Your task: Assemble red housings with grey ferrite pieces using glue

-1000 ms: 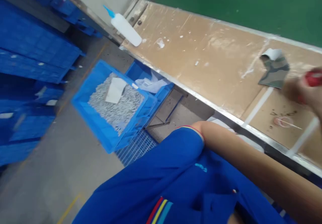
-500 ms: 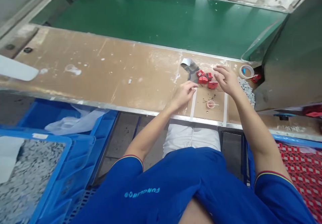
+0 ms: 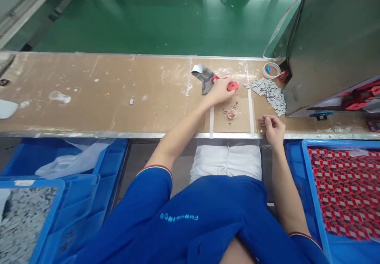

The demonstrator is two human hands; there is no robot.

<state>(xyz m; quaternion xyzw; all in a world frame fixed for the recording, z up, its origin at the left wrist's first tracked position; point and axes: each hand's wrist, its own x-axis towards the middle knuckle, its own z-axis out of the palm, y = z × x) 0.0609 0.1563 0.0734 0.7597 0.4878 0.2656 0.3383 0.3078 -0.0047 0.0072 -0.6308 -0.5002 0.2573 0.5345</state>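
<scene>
My left hand reaches over the small group of red plastic parts on the bench. Its fingers are closed on a red plastic part with a round hole. Another red part shows just behind the hand, and the rest of the group is mostly covered. Over the bench's front edge is my right hand, fingers curled with the thumb against them; anything inside is too small to make out. Between the hands stands a small round dish with dark bits around it. Grey flat pieces lie heaped beyond my right hand.
A tape roll and a patterned strip lie on the bench. Behind runs a green belt. A metal panel rises at right. Blue crates hold red parts at right and grey pieces at left.
My left hand has moved forward onto the red parts. My right hand has drawn back from them to the bench's front edge, and its fingers have curled. The view has shifted right.
</scene>
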